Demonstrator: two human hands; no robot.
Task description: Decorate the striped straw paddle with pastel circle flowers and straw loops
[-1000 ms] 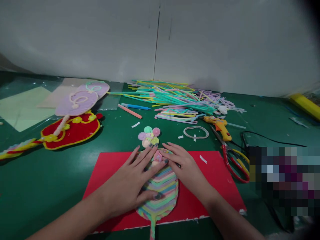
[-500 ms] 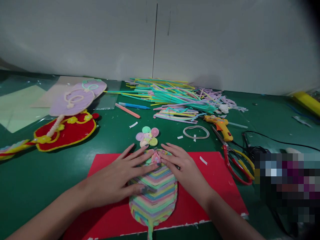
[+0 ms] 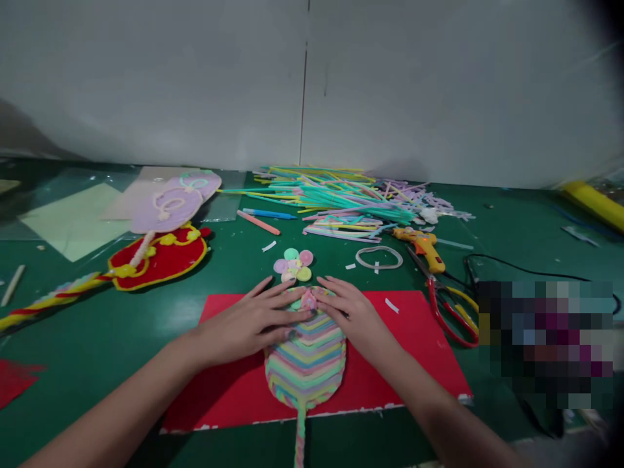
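A pastel striped fan [image 3: 307, 361] with a twisted handle lies on a red board [image 3: 390, 344]. My left hand [image 3: 248, 325] rests over its upper left part, fingers spread. My right hand [image 3: 353, 315] lies on the upper right edge with its fingers stretched out. Between the fingertips of both hands sits a small pink piece [image 3: 309, 299] on the top of the fan. Just beyond the fan is a flower of pastel coils [image 3: 294, 264], near my left fingertips.
Behind are piled pastel stems [image 3: 341, 195], two pens and a pale ring [image 3: 379, 257]. On the right are an orange glue gun [image 3: 424, 248], red-and-yellow-handled pliers [image 3: 451, 312] and a cable. Purple and red fans [image 3: 160, 260] lie at the left.
The view has shifted, showing more of the left side and the fan's handle. Both hands remain on the fan's top, around the pink piece.
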